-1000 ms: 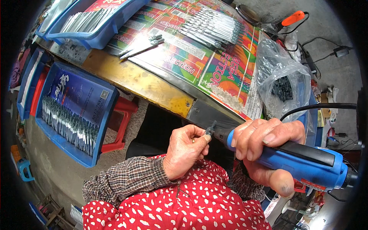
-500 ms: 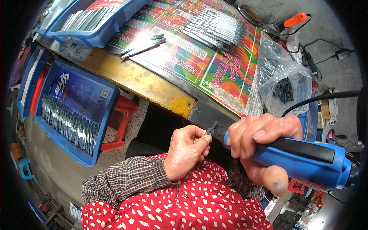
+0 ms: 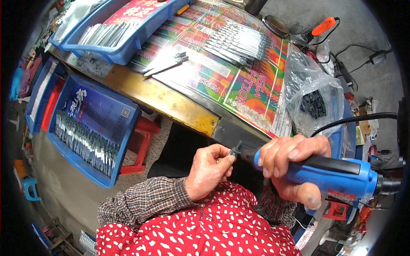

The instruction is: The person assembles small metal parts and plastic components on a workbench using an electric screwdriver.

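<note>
Left hand [image 3: 210, 167] is pinching a small grey part [image 3: 235, 150] in its fingers [image 3: 226, 161], beside the blue power tool [image 3: 335, 176] right hand [image 3: 294, 160] is gripping. Seemingly tool-to-part work; next move is probably needing steady aligning.

"What covers the workbench [image 3: 95, 66]?"
"A glossy multicoloured printed sheet [image 3: 273, 77], beyond a yellow edge strip [image 3: 162, 100] at the near side."
"And on the sheet?"
"A spread of slim, pen-like white sticks [image 3: 237, 42] with dark ends, far middle; a few similar sticks [image 3: 168, 68] nearer and left."
"Farther left?"
"A blue plastic tray [image 3: 117, 54], with a small yellow object [image 3: 183, 9] on its right."
</note>
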{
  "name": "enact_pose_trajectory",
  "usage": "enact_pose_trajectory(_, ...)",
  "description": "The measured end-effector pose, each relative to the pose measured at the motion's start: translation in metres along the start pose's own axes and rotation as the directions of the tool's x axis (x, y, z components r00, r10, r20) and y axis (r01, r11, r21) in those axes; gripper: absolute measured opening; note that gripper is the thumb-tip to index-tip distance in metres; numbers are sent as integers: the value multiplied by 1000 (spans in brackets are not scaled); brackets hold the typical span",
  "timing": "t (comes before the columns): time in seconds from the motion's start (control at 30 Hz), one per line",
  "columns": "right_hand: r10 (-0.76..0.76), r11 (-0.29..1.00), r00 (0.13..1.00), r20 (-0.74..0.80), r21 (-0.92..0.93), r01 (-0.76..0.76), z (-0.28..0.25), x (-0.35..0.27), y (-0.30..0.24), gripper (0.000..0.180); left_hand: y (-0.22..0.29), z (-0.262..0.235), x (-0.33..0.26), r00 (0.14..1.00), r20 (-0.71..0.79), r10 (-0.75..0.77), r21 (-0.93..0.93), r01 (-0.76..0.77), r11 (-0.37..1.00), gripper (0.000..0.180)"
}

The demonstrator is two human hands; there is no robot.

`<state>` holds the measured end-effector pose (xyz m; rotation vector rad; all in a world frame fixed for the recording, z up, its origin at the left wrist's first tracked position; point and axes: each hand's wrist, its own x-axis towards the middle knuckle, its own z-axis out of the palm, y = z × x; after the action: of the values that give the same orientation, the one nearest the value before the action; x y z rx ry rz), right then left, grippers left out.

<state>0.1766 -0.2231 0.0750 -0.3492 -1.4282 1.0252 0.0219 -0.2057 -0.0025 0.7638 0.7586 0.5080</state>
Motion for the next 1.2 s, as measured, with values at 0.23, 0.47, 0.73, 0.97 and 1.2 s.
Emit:
enact_pose_trajectory(0.23, -46, 998, 999, -7, -39, 45, -5, -2, -14, 69, 7, -11, -7, 972, 56, 230, 126, -235, 964, 13)
enact_pose_trajectory(0.47, -142, 989, 941, -307, -85, 121, -4, -17, -12, 61, 57, -43, 15, 706, 29, 708, 734, -496, 464, 14)
enact_pose_trajectory(0.73, -99, 994, 856, -508, -85, 65, -1, -18, -19, 56, 102, -85, 58, 396, 293, 870, 950, -225, -218, 9)
enact_pose_trajectory(0.97, -59, 997, 822, -566, -76, 19, -2, -20, -22, 53, 121, -93, 82, 389, 443, 808, 878, -2, -480, 10)
enact_pose_trajectory(1.2, -77, 995, 807, -586, -95, 25, -4, -19, -22, 52, 128, -43, 109, 473, 495, 729, 869, -290, -402, 15)
